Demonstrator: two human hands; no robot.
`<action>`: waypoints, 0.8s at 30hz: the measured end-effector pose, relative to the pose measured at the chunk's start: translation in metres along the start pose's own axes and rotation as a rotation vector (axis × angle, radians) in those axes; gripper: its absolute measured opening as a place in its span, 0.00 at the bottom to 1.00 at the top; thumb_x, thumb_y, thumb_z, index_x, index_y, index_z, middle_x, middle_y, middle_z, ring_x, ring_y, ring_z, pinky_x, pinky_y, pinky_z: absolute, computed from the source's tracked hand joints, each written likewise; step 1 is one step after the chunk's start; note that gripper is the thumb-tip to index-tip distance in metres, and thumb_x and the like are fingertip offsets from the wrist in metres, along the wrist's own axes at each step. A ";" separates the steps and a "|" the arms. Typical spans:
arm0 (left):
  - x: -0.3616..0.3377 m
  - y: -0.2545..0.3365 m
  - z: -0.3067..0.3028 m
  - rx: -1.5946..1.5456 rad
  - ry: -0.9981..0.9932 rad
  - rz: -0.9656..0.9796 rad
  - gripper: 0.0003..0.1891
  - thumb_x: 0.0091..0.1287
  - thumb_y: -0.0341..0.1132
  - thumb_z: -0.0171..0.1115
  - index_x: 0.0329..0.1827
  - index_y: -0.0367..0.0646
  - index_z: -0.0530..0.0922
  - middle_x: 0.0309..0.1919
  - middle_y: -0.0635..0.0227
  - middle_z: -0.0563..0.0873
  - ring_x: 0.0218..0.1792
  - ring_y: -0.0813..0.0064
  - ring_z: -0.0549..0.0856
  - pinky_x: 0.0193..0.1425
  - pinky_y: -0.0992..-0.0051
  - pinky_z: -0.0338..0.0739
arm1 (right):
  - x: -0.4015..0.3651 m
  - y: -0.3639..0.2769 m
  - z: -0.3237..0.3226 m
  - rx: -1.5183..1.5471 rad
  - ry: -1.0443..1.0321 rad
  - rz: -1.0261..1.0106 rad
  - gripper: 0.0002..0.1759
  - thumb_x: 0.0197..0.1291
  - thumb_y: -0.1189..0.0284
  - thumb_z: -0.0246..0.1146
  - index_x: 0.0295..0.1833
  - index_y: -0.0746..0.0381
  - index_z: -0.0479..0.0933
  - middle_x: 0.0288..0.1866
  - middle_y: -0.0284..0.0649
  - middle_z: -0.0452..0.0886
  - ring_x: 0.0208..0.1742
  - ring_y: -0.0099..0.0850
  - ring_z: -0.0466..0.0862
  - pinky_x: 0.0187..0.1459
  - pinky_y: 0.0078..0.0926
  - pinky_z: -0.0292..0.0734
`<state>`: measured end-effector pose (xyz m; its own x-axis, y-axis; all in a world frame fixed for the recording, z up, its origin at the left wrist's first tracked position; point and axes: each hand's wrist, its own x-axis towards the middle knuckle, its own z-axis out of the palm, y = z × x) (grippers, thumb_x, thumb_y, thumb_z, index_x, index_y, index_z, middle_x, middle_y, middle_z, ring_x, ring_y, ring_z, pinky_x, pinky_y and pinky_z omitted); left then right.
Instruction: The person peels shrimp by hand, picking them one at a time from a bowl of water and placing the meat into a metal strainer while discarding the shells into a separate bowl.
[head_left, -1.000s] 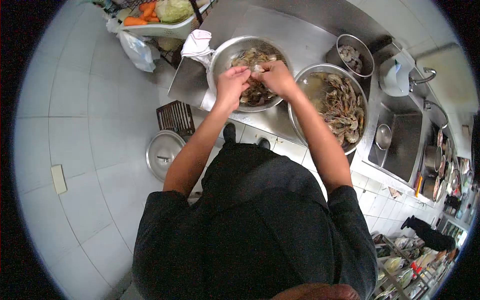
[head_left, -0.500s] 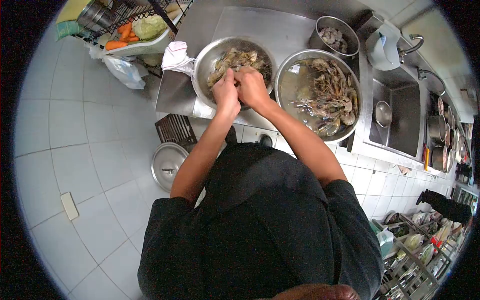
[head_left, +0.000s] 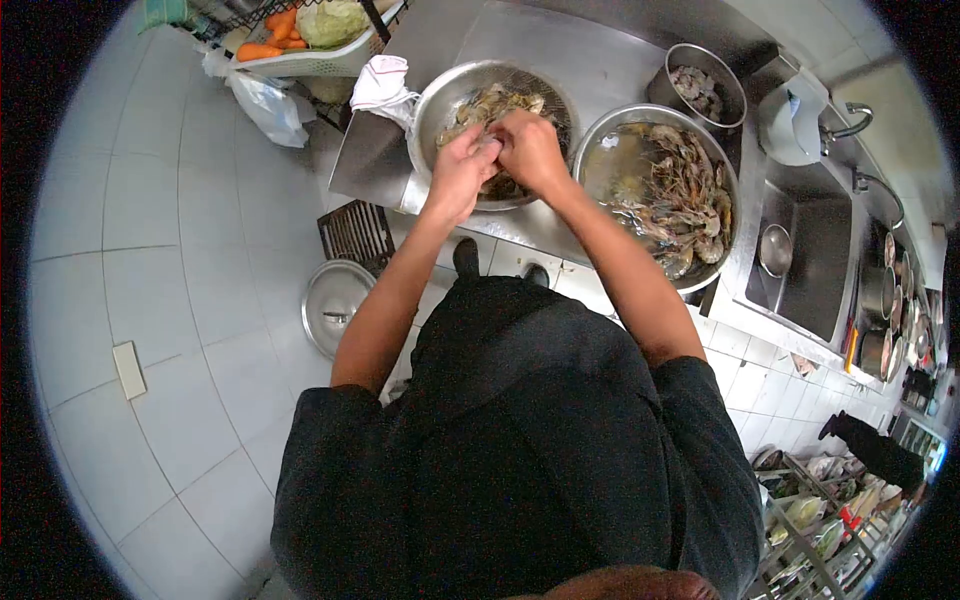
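Note:
My left hand (head_left: 463, 172) and my right hand (head_left: 530, 148) meet above a steel bowl (head_left: 436, 110) of shrimp shells and heads (head_left: 505, 100). Fingers of both hands are closed together on a small greyish shrimp (head_left: 489, 139), mostly hidden by them. Just right of that bowl, a wide steel basin (head_left: 584, 165) holds water and whole shrimp (head_left: 690, 190). Behind it stands a deep steel pot (head_left: 734, 112) with peeled shrimp (head_left: 695, 92) inside.
A white cloth mask (head_left: 381, 83) lies left of the bowl on the steel counter (head_left: 372, 165). A vegetable basket (head_left: 335, 63) is at upper left. To the right is a sink (head_left: 815, 250) with a ladle-like bowl (head_left: 775, 250). Another person (head_left: 875, 450) shows at far right.
The view has shifted, so the counter appears farther right. My hands stay together over the bowl; my left hand has turned, showing more of its fingers and the shrimp between them.

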<state>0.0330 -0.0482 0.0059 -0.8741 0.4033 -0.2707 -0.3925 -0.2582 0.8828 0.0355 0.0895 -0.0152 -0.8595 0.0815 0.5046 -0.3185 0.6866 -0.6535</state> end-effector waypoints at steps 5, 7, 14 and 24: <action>-0.003 0.001 -0.015 0.151 0.024 0.032 0.20 0.71 0.28 0.56 0.63 0.28 0.69 0.49 0.57 0.81 0.47 0.71 0.83 0.54 0.73 0.82 | 0.015 0.008 -0.009 -0.071 0.001 -0.030 0.14 0.43 0.83 0.59 0.37 0.65 0.83 0.36 0.50 0.84 0.38 0.48 0.84 0.43 0.40 0.79; -0.003 0.003 -0.017 0.087 0.033 0.053 0.18 0.70 0.27 0.57 0.60 0.26 0.71 0.48 0.55 0.81 0.43 0.71 0.84 0.52 0.74 0.83 | 0.019 0.008 -0.013 -0.028 0.006 -0.001 0.14 0.43 0.83 0.59 0.38 0.64 0.84 0.35 0.50 0.84 0.38 0.48 0.84 0.43 0.39 0.79; 0.000 0.011 -0.020 -0.009 0.212 0.168 0.16 0.71 0.28 0.57 0.55 0.21 0.73 0.43 0.53 0.83 0.40 0.69 0.85 0.49 0.72 0.85 | 0.031 0.030 -0.017 -0.071 -0.051 0.250 0.16 0.43 0.75 0.62 0.40 0.62 0.85 0.39 0.51 0.84 0.43 0.49 0.84 0.49 0.41 0.79; 0.026 0.006 -0.018 0.057 0.298 0.193 0.14 0.71 0.33 0.59 0.50 0.28 0.79 0.39 0.64 0.84 0.36 0.77 0.81 0.40 0.78 0.80 | 0.027 -0.018 -0.016 0.007 -0.452 -0.060 0.33 0.52 0.74 0.64 0.67 0.62 0.67 0.51 0.58 0.80 0.51 0.55 0.80 0.53 0.46 0.76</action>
<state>0.0029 -0.0549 -0.0021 -0.9789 0.0761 -0.1896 -0.2029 -0.2517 0.9463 0.0247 0.0911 0.0187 -0.9272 -0.2826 0.2459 -0.3744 0.6755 -0.6353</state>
